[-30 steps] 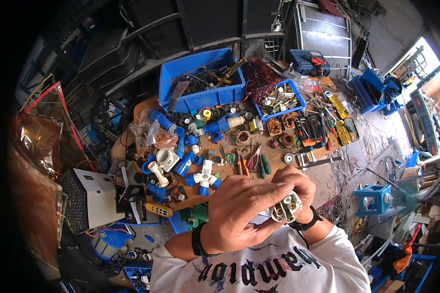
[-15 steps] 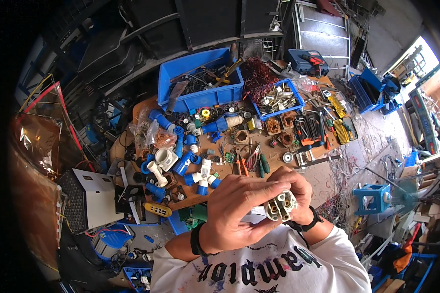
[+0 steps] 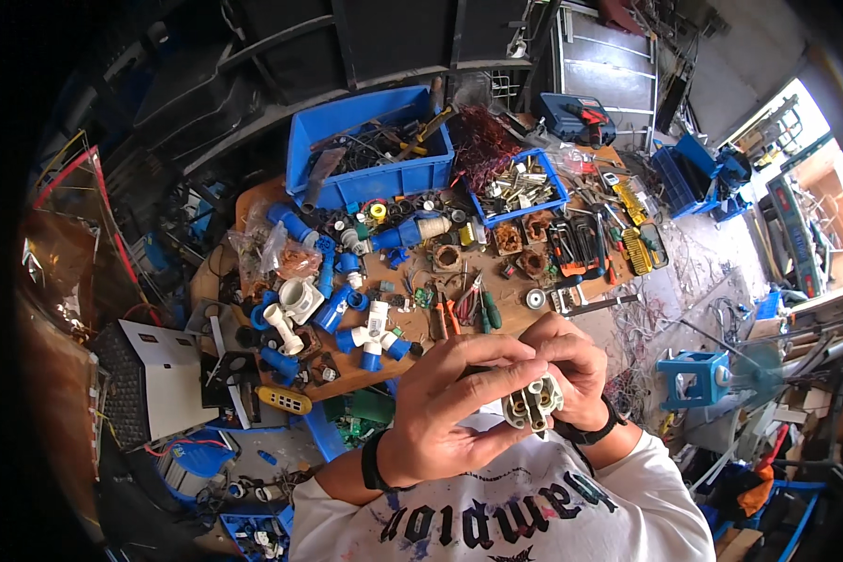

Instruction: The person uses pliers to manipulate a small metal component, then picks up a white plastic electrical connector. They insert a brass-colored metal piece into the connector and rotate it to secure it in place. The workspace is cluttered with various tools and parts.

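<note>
An off-white plastic electrical connector [image 3: 532, 405] with brass terminals inside it is held up in front of my shirt. My left hand [image 3: 459, 398] has it between thumb and fingers, with the thumb under its lower edge. From the other side my right hand [image 3: 571, 365] closes on the same connector, its fingertips meeting those of the left hand at the top. The back of the connector is hidden by my fingers. Just beyond the hands, orange-handled pliers [image 3: 443, 314] and green-handled pliers [image 3: 490, 309] lie on the wooden table [image 3: 421, 351].
A large blue crate [image 3: 375, 173] of cables and tools stands at the table's back, beside a shallow blue tray [image 3: 520, 214] of metal parts. Blue and white pipe fittings [image 3: 375, 328] crowd the left side. A blue stool [image 3: 695, 379] stands on the floor at right.
The head view has shifted a little, so the table and its contents sit slightly further left and higher. Both hands still hold the connector, which is tilted slightly differently.
</note>
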`<action>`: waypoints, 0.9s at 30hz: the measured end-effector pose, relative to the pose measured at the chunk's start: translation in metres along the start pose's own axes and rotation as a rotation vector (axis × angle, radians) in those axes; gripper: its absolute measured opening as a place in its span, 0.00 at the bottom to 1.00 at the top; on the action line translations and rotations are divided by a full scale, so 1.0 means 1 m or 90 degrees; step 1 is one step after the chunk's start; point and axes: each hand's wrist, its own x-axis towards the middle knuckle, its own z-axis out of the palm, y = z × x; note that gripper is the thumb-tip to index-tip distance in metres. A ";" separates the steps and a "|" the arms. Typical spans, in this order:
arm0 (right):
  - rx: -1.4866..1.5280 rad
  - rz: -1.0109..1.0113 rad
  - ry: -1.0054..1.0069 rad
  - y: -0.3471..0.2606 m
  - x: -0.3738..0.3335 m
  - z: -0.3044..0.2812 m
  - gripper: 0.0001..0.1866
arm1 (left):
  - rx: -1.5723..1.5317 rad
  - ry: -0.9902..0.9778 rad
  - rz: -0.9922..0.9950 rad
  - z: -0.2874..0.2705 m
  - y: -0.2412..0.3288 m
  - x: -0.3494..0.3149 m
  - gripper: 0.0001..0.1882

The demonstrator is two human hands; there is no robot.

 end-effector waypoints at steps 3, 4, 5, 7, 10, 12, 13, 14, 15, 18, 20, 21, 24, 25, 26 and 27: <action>-0.025 -0.006 -0.007 -0.002 0.003 -0.004 0.06 | -0.023 0.007 -0.008 0.003 -0.001 -0.002 0.30; -0.031 -0.015 -0.009 -0.002 0.003 -0.007 0.06 | -0.025 0.008 -0.008 0.004 0.000 -0.002 0.29; -0.036 -0.024 -0.012 -0.003 0.004 -0.010 0.06 | -0.027 0.008 -0.013 0.005 0.001 -0.002 0.29; -0.035 -0.032 -0.013 -0.003 0.006 -0.015 0.06 | -0.020 0.005 -0.021 0.008 0.005 -0.001 0.29; -0.023 -0.024 -0.007 -0.004 0.004 -0.025 0.06 | 0.043 0.004 0.021 0.017 0.002 0.001 0.28; -0.033 -0.035 -0.017 -0.006 0.006 -0.035 0.06 | 0.053 -0.001 0.024 0.025 0.003 0.004 0.27; -0.037 -0.040 -0.020 -0.008 0.007 -0.041 0.06 | 0.057 -0.005 0.025 0.030 0.004 0.006 0.27; -0.041 -0.052 -0.024 -0.009 0.008 -0.048 0.06 | 0.062 -0.011 0.030 0.036 0.005 0.008 0.27; -0.046 -0.063 -0.026 -0.012 0.007 -0.056 0.06 | 0.066 -0.020 0.034 0.042 0.006 0.010 0.27; -0.046 -0.093 -0.025 -0.014 0.006 -0.081 0.06 | 0.091 -0.039 0.039 0.064 0.012 0.019 0.27; -0.043 -0.106 -0.016 -0.014 0.003 -0.098 0.06 | 0.104 -0.044 0.043 0.081 0.014 0.024 0.27; -0.055 -0.112 -0.015 -0.016 0.002 -0.106 0.07 | 0.109 -0.042 0.048 0.089 0.014 0.025 0.27; -0.079 -0.130 -0.016 -0.020 -0.001 -0.131 0.08 | 0.116 -0.025 0.041 0.117 0.019 0.032 0.31; -0.080 -0.137 -0.019 -0.019 -0.002 -0.139 0.08 | 0.119 -0.017 0.034 0.125 0.022 0.034 0.33; -0.081 -0.144 -0.023 -0.019 -0.002 -0.146 0.08 | 0.128 -0.019 0.037 0.132 0.024 0.037 0.33; -0.074 -0.142 -0.033 -0.019 -0.003 -0.154 0.09 | 0.138 -0.020 0.039 0.139 0.025 0.039 0.32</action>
